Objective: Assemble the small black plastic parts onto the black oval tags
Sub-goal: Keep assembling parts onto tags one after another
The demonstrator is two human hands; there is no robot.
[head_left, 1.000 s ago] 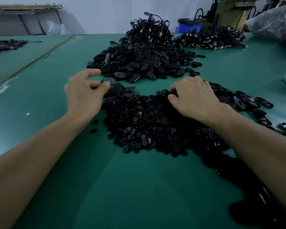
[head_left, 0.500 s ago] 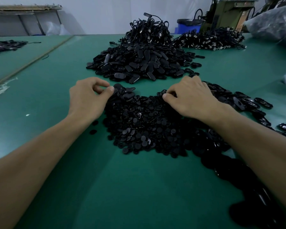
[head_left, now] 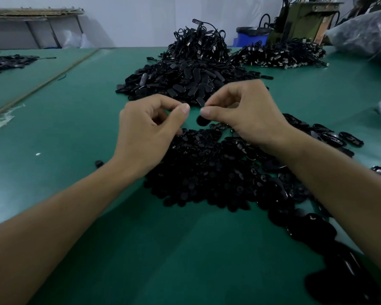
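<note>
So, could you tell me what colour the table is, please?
The table is green, head view.

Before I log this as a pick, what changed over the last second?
Both hands rose from the near pile and drew together above it. The right hand now pinches a black piece. The left hand has its fingertips pinched, but whether it holds anything is hidden. The far pile and green table stayed put.
</note>
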